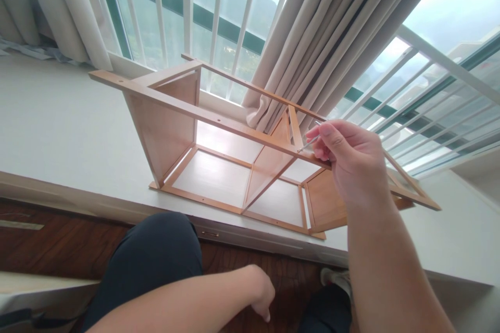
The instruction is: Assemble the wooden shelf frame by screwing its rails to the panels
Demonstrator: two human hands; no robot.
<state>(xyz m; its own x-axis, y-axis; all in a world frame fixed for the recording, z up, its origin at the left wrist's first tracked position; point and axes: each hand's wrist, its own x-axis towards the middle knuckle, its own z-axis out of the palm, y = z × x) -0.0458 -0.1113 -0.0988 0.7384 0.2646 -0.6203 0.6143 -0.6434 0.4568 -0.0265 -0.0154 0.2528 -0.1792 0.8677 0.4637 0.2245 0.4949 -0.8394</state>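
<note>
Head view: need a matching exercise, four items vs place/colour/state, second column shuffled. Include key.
Column 1
1. Right hand
2. Left hand
3. Wooden frame
4. Middle curtain

Column 2
A. Standing on the white ledge
B. Greyish beige, hanging in folds
C. Low, above the dark floor, no tool visible in it
D. Holding a thin metal tool

Pairs: 1-D, 2-C, 3-A, 4-B
</note>
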